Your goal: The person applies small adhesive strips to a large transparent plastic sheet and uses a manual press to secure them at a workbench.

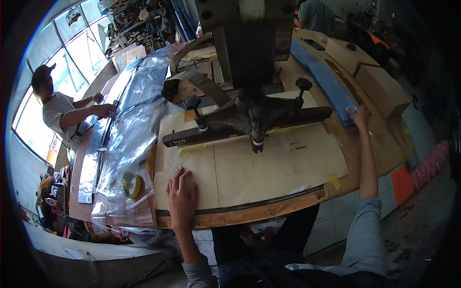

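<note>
My left hand lies with its fingers stretched out on the near left edge of a cream sheet taped to the work surface. At the right, my right hand closes on the near end of a long, flat blue strip, which looks like one of a stack. Over the sheet stands a heavy press head with black knobs. A dark bar is fixed across beneath it, above the sheet. Pencil lines and small dark marks show on the sheet.
Cardboard boxes stand beyond my right hand. Left of the sheet lie clear plastic film and a tape roll. At the far left a co-worker handles long shiny strips. Another person is at the back.
</note>
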The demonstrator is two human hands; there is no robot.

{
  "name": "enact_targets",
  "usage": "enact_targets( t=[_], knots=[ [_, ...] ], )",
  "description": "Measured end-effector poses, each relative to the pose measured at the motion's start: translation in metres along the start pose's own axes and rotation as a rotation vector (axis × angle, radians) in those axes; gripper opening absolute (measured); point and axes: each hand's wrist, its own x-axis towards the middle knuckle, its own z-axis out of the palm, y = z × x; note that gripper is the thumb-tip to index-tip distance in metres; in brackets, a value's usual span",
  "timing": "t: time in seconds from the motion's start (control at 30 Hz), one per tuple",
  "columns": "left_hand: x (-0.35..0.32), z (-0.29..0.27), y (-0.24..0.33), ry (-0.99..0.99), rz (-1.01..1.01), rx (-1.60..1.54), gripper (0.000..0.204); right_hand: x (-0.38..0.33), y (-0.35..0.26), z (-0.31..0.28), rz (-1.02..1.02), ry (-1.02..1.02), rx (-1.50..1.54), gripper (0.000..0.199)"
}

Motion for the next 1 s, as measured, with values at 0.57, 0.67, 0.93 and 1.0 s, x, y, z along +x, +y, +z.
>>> enact_targets(
  t=[0.57,0.67,0.93,1.0],
  knots=[
    [0.004,-0.002,0.005,-0.001,-0.068,0.02,0.029,-0.012,-0.029,-0.035,0.141,-0.12,0.023,0.035],
    [0.004,-0.002,0.007,0.005,-0.068,0.036,0.029,-0.017,-0.054,-0.033,-0.019,0.004,-0.097,0.027],
    [0.003,0.0,0.003,-0.003,-0.026,0.025,0.029,0.079,-0.121,-0.052,0.362,-0.44,0.817,0.028],
    [0.001,-0.007,0.007,-0.014,-0.064,0.075,0.029,0.123,-0.14,-0.049,0.032,-0.423,0.511,0.032]
  ],
)
